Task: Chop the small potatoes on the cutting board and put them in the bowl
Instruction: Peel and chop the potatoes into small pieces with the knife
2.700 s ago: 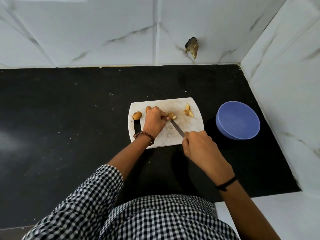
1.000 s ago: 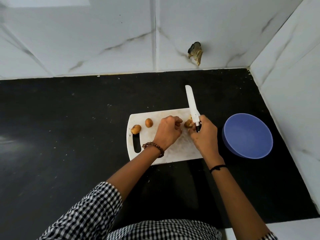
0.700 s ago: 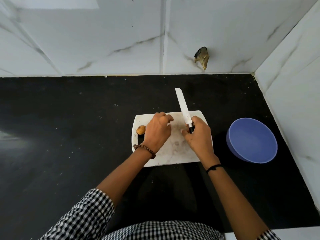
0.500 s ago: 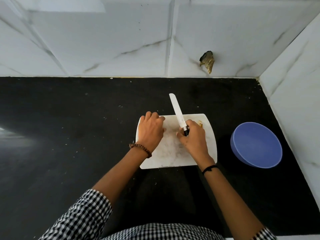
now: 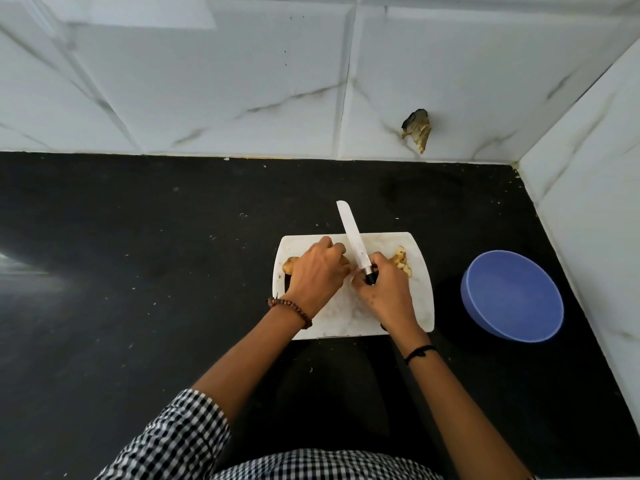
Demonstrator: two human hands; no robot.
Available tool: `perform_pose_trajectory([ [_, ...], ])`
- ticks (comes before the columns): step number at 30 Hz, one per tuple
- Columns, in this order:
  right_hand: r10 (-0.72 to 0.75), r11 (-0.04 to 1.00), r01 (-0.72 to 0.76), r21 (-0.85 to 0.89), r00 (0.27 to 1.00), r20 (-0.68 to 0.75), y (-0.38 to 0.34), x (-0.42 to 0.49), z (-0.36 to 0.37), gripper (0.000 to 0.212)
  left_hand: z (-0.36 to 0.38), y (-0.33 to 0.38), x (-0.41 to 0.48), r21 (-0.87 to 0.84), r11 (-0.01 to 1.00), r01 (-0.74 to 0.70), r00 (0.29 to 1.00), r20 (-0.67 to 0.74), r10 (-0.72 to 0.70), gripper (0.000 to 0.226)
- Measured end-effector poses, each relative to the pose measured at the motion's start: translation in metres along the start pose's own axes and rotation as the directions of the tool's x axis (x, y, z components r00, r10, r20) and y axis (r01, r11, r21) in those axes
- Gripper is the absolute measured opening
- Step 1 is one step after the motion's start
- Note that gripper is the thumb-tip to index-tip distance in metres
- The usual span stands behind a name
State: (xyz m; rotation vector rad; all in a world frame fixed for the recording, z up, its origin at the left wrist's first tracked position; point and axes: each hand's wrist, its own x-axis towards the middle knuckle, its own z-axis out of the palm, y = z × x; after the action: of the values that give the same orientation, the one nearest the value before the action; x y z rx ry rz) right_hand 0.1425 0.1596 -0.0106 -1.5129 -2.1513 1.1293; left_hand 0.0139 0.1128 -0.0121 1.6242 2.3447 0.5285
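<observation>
Black counter (image 5: 138, 271) far left of the hands. Checked sleeve (image 5: 180, 434) on the left forearm, low in frame. White cutting board (image 5: 420, 306) lies under both hands. One whole potato (image 5: 289, 265) sits on the board at the outer left edge of the left hand (image 5: 318, 273), touching it or just beside it, partly hidden. Left hand is knuckles up, fingers curled down onto the board; whether they pinch anything underneath cannot be told, as the hand covers it. Bead bracelet (image 5: 291, 311) on the left wrist.

Between the two hands, the knife (image 5: 350, 232): pale blade pointing away from the person, tilted a bit left, tip past the far edge of the board. Right hand (image 5: 384, 291) is wrapped around the black handle, close beside the left hand's fingertips. Black band (image 5: 419, 351) on the right wrist.

Chopped pieces (image 5: 401, 263) are in a small pile on the board just right of the right hand's knuckles. Blue bowl (image 5: 512, 296) stands on the counter well right of the right hand, off the board, no potato seen inside. Dark broken patch (image 5: 417, 128) on the tiled wall beyond the right hand.
</observation>
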Motion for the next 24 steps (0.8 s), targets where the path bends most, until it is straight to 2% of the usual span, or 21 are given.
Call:
perform_pose_trajectory([
  [7, 0.075, 0.985, -0.082, 0.152, 0.996, 0.049, 0.009, -0.01, -0.006, 0.027, 0.013, 0.002, -0.009, -0.234, 0.967, 0.101, 0.995, 0.003, -0.103, 0.034],
  [12, 0.089, 0.985, -0.091, 0.146, 0.996, 0.018, 0.016, -0.015, -0.006, 0.026, 0.012, -0.001, -0.019, -0.333, 0.935, 0.119, 0.993, 0.063, -0.104, 0.04],
  [17, 0.102, 0.983, -0.098, 0.153, 0.995, -0.021, 0.021, -0.024, -0.009, 0.022, 0.012, -0.008, -0.024, -0.296, 0.954, 0.043, 0.995, 0.099, -0.014, 0.044],
  [24, 0.106, 0.975, -0.1, 0.198, 0.994, -0.023, 0.028, -0.042, -0.017, 0.016, 0.016, -0.004, -0.024, -0.336, 0.942, 0.01, 0.999, 0.039, 0.004, 0.031],
])
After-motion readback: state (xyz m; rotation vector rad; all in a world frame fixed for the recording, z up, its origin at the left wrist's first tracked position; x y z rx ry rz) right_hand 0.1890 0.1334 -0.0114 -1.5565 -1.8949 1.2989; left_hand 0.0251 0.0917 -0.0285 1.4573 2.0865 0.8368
